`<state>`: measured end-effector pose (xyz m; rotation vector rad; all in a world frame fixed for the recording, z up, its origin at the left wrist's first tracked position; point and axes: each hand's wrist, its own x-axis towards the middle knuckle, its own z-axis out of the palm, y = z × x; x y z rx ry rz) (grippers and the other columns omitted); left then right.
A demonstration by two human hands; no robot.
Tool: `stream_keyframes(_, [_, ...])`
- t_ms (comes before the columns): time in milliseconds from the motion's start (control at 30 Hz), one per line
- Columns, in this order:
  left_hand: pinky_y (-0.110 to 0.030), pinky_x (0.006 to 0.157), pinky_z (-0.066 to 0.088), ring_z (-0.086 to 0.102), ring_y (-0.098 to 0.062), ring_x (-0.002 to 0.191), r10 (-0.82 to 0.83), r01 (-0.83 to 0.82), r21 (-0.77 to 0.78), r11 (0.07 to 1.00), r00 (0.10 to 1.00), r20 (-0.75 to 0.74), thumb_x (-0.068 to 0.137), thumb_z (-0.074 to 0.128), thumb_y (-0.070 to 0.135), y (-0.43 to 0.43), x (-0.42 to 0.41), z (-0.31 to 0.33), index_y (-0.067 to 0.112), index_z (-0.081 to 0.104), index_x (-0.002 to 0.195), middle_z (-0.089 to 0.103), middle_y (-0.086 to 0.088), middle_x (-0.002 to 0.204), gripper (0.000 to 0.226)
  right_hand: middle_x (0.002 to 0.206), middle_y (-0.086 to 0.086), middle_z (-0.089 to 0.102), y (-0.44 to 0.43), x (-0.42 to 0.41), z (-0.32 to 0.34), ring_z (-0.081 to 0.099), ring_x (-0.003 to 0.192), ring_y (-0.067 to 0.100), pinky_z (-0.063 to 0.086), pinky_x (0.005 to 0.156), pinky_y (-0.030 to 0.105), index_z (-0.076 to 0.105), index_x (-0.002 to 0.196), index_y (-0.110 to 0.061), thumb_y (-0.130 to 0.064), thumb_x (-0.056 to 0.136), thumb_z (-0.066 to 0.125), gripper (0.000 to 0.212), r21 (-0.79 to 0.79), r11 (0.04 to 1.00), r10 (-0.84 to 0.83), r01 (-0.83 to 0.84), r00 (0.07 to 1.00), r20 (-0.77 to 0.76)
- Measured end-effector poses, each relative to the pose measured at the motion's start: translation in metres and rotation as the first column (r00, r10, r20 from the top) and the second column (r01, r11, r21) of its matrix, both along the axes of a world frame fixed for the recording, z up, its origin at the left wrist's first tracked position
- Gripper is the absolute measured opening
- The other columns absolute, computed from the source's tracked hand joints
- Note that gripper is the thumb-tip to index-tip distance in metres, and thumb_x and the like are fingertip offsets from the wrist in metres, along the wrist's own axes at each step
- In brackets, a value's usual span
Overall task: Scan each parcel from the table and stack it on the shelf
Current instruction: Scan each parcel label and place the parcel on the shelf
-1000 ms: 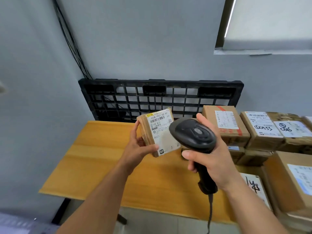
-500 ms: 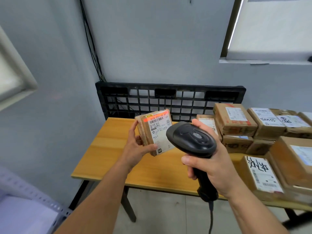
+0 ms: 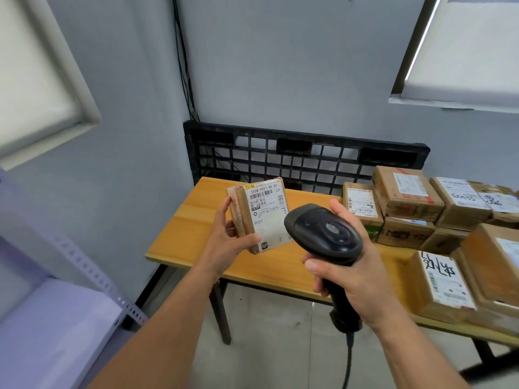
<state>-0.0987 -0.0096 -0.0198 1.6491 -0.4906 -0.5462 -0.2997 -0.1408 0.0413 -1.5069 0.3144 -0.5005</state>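
The parcel (image 3: 261, 217) hangs above the counter's (image 3: 196, 220) left end, label towards us. Our left hand's (image 3: 227, 242) fingers (image 3: 223, 209) grip its edges. Our right hand (image 3: 354, 273) is wrapped round the scanner (image 3: 323, 234), which points at the label, so we judge scanning is in hand. Next comes a turn left to the shelf (image 3: 56, 318), with nothing seemingly in the way. More parcels (image 3: 407, 192) crowd the counter's right end, and a black pallet (image 3: 303, 155) leans behind.

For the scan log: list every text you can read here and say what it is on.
"5028 P021-00 69": top of the label on the held parcel.
"P021": lower on that label.
"NSD S", cut off and not sure: side of a low box.
Black handwriting on the near box and far boxes: cannot be read.
All the small print: too blurred.
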Motion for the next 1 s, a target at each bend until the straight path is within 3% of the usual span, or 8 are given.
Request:
stream_keyframes(133, [-0.042, 0.090, 0.055, 0.062, -0.017, 0.111, 0.113, -0.113, 0.010, 0.994, 0.994, 0.007, 0.075, 0.081, 0.015, 0.034, -0.031, -0.001, 0.049, 0.027, 0.140, 0.063, 0.003, 0.123, 0.091, 0.110, 0.006, 0.069, 0.011, -0.017, -0.005, 0.064, 0.070, 0.047, 0.057, 0.052, 0.041, 0.043, 0.133, -0.054, -0.013, 0.056, 0.082, 0.095, -0.030, 0.999, 0.017, -0.017, 1.000, 0.002])
stream_keyframes(300, [-0.051, 0.092, 0.053, 0.063, -0.021, 0.114, 0.236, -0.235, -0.018, 0.972, 0.972, 0.026, 0.061, 0.084, 0.040, 0.082, -0.089, 0.002, 0.055, 0.040, 0.131, 0.064, 0.003, 0.125, 0.084, 0.114, 0.011, 0.066, 0.036, -0.053, -0.016, 0.062, 0.053, 0.026, 0.054, 0.049, 0.033, 0.043, 0.136, -0.053, 0.005, 0.065, 0.083, 0.100, -0.071, 0.994, 0.088, -0.086, 0.996, 0.017])
stream_keyframes(500, [-0.049, 0.095, 0.052, 0.062, -0.016, 0.115, 0.358, -0.356, -0.037, 0.934, 0.929, 0.091, 0.060, 0.083, 0.043, 0.140, -0.163, 0.018, 0.052, 0.044, 0.130, 0.066, 0.008, 0.123, 0.081, 0.118, -0.004, 0.063, 0.072, -0.095, -0.020, 0.065, 0.064, 0.024, 0.056, 0.050, 0.036, 0.045, 0.132, -0.059, 0.009, 0.065, 0.082, 0.102, -0.104, 0.976, 0.199, -0.189, 0.975, 0.099])
stream_keyframes(633, [-0.029, 0.087, 0.056, 0.063, -0.012, 0.111, 0.469, -0.471, -0.036, 0.881, 0.865, 0.175, 0.074, 0.084, 0.026, 0.187, -0.202, 0.033, 0.038, 0.043, 0.136, 0.064, 0.005, 0.124, 0.075, 0.112, -0.002, 0.065, 0.104, -0.110, -0.012, 0.063, 0.059, 0.023, 0.055, 0.048, 0.035, 0.042, 0.134, -0.051, 0.014, 0.067, 0.079, 0.101, -0.117, 0.954, 0.292, -0.276, 0.945, 0.149])
stream_keyframes(767, [-0.009, 0.068, 0.051, 0.062, 0.008, 0.098, 0.560, -0.573, -0.033, 0.819, 0.786, 0.261, 0.080, 0.078, 0.018, 0.236, -0.236, 0.052, 0.035, 0.043, 0.135, 0.064, 0.010, 0.116, 0.068, 0.118, 0.012, 0.061, 0.142, -0.116, -0.001, 0.065, 0.064, 0.025, 0.055, 0.049, 0.033, 0.043, 0.132, -0.055, 0.006, 0.065, 0.081, 0.099, -0.123, 0.923, 0.382, -0.364, 0.902, 0.201])
stream_keyframes(933, [-0.007, 0.067, 0.049, 0.060, 0.011, 0.095, 0.655, -0.669, -0.078, 0.739, 0.687, 0.315, 0.082, 0.075, 0.013, 0.288, -0.263, 0.069, 0.047, 0.042, 0.125, 0.063, 0.018, 0.109, 0.064, 0.111, 0.009, 0.064, 0.187, -0.115, 0.013, 0.063, 0.061, 0.019, 0.053, 0.046, 0.033, 0.042, 0.132, -0.056, -0.004, 0.062, 0.084, 0.097, -0.162, 0.876, 0.480, -0.454, 0.852, 0.210])
stream_keyframes(1000, [-0.009, 0.070, 0.051, 0.059, 0.011, 0.098, 0.668, -0.693, -0.068, 0.717, 0.656, 0.352, 0.083, 0.073, 0.015, 0.311, -0.273, 0.078, 0.055, 0.040, 0.118, 0.062, 0.020, 0.110, 0.063, 0.113, 0.006, 0.064, 0.207, -0.113, 0.018, 0.065, 0.067, 0.030, 0.054, 0.047, 0.037, 0.043, 0.135, -0.055, 0.000, 0.064, 0.086, 0.100, -0.175, 0.856, 0.516, -0.487, 0.827, 0.223])
